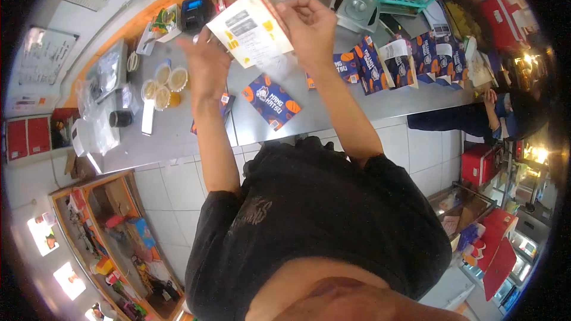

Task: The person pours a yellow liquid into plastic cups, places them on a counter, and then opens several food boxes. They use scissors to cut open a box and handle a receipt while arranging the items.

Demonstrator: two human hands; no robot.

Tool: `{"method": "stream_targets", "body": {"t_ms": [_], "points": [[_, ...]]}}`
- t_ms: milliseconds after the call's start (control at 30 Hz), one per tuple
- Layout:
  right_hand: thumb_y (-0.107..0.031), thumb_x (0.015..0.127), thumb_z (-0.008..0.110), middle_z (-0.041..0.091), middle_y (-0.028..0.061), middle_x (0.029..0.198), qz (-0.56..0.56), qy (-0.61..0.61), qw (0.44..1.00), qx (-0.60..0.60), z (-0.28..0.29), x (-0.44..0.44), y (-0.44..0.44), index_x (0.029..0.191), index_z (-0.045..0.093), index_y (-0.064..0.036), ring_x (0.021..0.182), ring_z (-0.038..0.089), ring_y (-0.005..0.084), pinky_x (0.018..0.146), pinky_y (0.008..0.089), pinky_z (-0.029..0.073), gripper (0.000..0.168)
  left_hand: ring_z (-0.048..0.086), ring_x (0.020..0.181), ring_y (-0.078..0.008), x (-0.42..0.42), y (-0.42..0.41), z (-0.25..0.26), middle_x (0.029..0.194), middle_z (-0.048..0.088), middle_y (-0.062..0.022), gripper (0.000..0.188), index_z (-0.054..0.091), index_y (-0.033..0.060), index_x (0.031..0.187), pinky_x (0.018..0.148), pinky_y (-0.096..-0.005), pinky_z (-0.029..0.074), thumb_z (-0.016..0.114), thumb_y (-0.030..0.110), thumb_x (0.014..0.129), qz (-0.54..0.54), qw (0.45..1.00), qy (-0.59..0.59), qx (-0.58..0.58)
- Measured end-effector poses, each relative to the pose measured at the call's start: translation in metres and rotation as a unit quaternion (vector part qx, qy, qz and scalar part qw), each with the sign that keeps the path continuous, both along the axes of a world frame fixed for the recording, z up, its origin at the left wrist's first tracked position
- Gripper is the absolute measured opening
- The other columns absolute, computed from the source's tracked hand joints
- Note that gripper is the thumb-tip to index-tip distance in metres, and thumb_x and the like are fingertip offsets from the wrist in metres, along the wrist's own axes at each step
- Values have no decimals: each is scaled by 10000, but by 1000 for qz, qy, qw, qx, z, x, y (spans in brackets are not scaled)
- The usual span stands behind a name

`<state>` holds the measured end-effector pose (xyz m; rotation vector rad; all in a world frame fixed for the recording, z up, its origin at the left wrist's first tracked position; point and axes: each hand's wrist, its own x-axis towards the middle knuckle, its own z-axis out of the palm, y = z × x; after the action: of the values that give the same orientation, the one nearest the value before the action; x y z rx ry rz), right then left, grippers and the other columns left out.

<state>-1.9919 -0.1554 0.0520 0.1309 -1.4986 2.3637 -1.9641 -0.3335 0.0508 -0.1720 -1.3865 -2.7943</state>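
My right hand [311, 31] pinches the upper right edge of a cream paper package [244, 24] with yellow and dark print, raised over the steel counter. At its left edge is my left hand [208, 64], its fingers partly hidden behind the package. A thin pale slip [267, 53] bearing writing lies against the package's lower face. Below, between my forearms, a blue and orange printed packet [272, 102] lies flat on the counter [250, 136]. Another blue packet [226, 102] is partly covered by my left forearm.
Several blue and orange paper bags [372, 66] stand in a row to the right, some with slips. Lidded cups [163, 84], a white phone-like slab [148, 117] and a black printer [197, 12] are left. Steel containers [357, 9] stand behind. A person [490, 111] is at far right.
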Motion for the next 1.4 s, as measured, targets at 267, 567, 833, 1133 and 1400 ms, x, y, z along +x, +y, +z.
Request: {"method": "stream_targets", "body": {"t_ms": [267,567,833,1133,1400], "points": [[-129,870,670,660,125,1000,294,-182,931,-118,-16,-4,9,954,657,28,776,657,173,705,294,535,178,601,1092,-203,24,26,27,1233,600,-123,426,470,-6,1298,947,-337,487,629,95,916,61,995,36,-68],[-295,909,632,690,125,968,173,88,923,331,108,21,4,1073,652,63,858,640,230,713,308,503,394,602,1080,-236,25,-6,98,1185,606,-151,406,481,-32,1260,909,-364,496,571,229,962,26,977,91,-191],[-264,847,686,683,121,986,135,-51,976,161,168,49,-43,1083,651,51,804,653,197,598,302,518,395,623,1002,-172,105,-41,79,1071,654,-120,384,486,-4,1262,854,-319,499,594,149,926,-94,984,140,-60],[-236,853,678,672,135,999,131,-48,983,123,158,85,-80,1105,629,67,800,641,195,576,309,511,397,607,991,-125,169,-88,76,1081,674,-100,327,564,-64,1189,867,-269,467,641,6,878,-114,977,153,-94],[-232,864,669,670,119,979,95,-75,985,120,157,100,-92,1094,621,99,807,637,190,615,304,501,405,664,939,-158,200,-110,72,1070,675,-155,343,525,-84,1210,778,-269,556,609,-67,878,-151,968,159,-126]]}}
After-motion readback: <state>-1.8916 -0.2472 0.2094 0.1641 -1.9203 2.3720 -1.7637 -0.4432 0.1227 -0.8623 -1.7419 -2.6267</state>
